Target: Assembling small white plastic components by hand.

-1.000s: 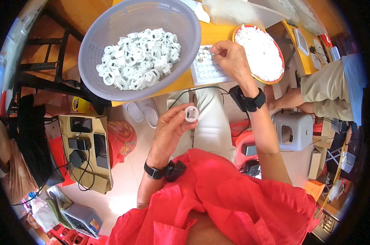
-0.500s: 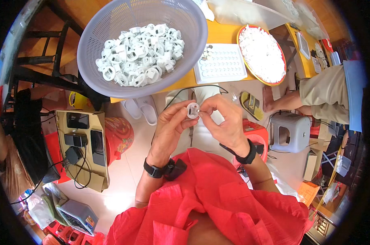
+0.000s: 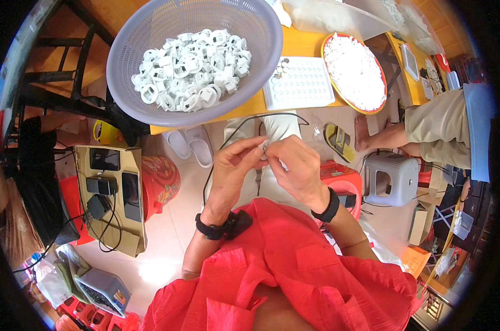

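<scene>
Over my lap, my left hand (image 3: 233,167) pinches a small round white plastic part (image 3: 264,148) between thumb and fingers. The part is tilted, so its face is mostly turned out of sight. Against its right side, my right hand (image 3: 297,164) has thumb and forefinger closed together; what they hold is hidden. Beyond my hands, a grey plastic basket (image 3: 120,83) contains many similar white parts (image 3: 192,66). To its right lies a white tray (image 3: 302,101) with rows of round hollows and several small silvery discs (image 3: 283,65) at its upper left.
A red-rimmed oval tray (image 3: 383,83) heaped with small white pieces (image 3: 352,71) sits on the yellow table (image 3: 228,115). At left, a cardboard tray (image 3: 133,234) holds phones and black adapters. Grey stool (image 3: 390,176) and another person's leg (image 3: 388,132) are at right. A black cable (image 3: 208,179) hangs nearby.
The white part has turned from facing me to nearly edge-on. My right hand has rolled over closer to it, covering more of its right side. My left hand keeps its pinch.
</scene>
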Motion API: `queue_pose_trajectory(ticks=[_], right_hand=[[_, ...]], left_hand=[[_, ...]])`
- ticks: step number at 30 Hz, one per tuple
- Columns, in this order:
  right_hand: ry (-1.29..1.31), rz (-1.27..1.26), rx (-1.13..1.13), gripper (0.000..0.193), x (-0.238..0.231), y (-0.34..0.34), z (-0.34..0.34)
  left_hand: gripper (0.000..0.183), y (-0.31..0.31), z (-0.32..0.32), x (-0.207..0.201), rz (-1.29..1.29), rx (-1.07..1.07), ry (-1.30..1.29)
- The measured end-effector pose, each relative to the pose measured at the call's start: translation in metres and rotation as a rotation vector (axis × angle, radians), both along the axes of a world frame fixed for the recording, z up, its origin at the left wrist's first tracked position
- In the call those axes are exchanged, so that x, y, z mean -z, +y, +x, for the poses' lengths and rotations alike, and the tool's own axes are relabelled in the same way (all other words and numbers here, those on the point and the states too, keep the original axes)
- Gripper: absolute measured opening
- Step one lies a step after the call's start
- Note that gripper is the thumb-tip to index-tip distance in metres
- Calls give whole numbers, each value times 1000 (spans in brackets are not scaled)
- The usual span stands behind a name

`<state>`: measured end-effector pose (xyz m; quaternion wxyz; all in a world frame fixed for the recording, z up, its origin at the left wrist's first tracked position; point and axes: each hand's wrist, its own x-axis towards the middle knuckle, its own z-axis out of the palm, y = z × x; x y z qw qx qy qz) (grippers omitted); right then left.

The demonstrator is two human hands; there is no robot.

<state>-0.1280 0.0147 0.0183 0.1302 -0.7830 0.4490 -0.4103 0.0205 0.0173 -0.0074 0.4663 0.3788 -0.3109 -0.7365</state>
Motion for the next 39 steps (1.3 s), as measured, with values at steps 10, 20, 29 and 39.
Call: queue_pose_trajectory(ticks=[10,20,29,39], right_hand=[[-22,-167,79,32,-1,10,2],[64,60,106,40,0,17,-2],[-124,155,124,20,-23,-21,-22],[176,-47,242,13,3,-135,-52]], left_hand=[[26,-6,0,-1,83,7,254],[25,-6,-2,-2,39,45,164],[25,-5,1,5,99,20,202],[29,-2,6,9,90,-4,200]])
